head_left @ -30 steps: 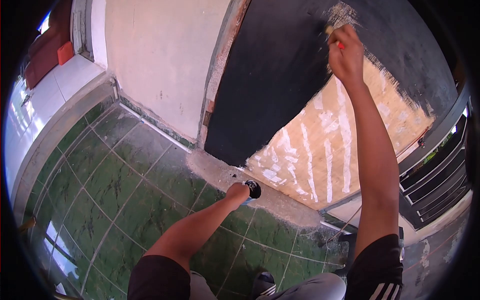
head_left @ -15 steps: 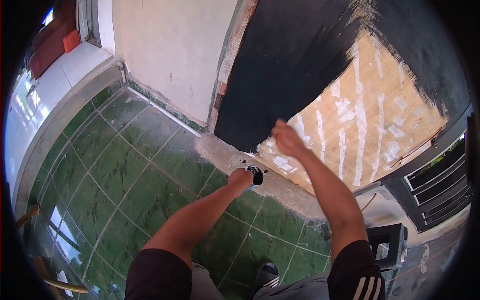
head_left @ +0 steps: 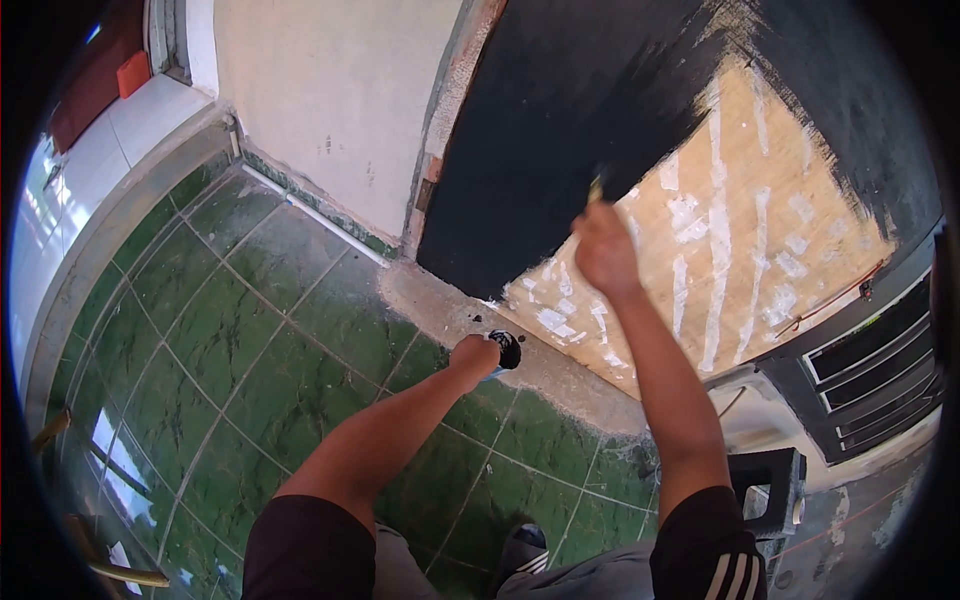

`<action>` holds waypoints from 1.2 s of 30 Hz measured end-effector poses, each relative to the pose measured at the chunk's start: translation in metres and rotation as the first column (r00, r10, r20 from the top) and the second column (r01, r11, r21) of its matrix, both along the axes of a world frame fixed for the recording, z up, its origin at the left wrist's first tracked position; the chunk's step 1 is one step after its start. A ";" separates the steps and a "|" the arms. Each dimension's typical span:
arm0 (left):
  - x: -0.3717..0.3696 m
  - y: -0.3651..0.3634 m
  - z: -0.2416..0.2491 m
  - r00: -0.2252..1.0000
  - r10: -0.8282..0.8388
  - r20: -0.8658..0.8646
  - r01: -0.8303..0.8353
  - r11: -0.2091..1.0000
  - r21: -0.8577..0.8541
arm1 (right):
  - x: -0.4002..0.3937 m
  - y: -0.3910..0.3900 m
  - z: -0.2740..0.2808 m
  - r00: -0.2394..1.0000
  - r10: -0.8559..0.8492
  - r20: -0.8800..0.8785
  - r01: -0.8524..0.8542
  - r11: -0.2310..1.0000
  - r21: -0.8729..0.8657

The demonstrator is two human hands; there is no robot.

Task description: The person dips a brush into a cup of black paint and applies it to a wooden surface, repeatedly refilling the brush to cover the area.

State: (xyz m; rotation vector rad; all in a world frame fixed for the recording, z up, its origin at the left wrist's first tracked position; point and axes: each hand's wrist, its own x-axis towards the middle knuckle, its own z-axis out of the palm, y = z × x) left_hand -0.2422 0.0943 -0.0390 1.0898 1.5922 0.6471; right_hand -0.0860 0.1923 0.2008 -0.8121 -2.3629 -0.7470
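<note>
My right hand (head_left: 606, 248) is closed around a paintbrush (head_left: 597, 188), of which a short yellowish part shows above my fist. The bristles are blurred against the black painted area. Behind them stands a wooden panel (head_left: 740, 230), partly coated black, with bare wood and white filler strips at the lower right. Low and left of it, my left hand (head_left: 474, 358) grips a small can of black paint (head_left: 508, 349), its dark opening facing up. A bit of light blue shows on the can's side.
Green tiles (head_left: 260, 370) cover the floor, with a rough concrete sill (head_left: 440, 302) below the panel. A white pipe (head_left: 315, 217) runs along the wall base. A black hollow block (head_left: 772, 490) stands at right, near a louvred vent (head_left: 880, 360).
My right hand has moved up and slightly right along the edge of the black paint, and the brush now shows above it. My left hand stays low with the can.
</note>
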 end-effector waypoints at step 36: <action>-0.016 0.004 0.020 0.990 0.042 0.133 -0.072 0.971 0.230 | -0.030 -0.077 -0.162 0.888 -0.398 -0.230 0.022 0.536 -0.844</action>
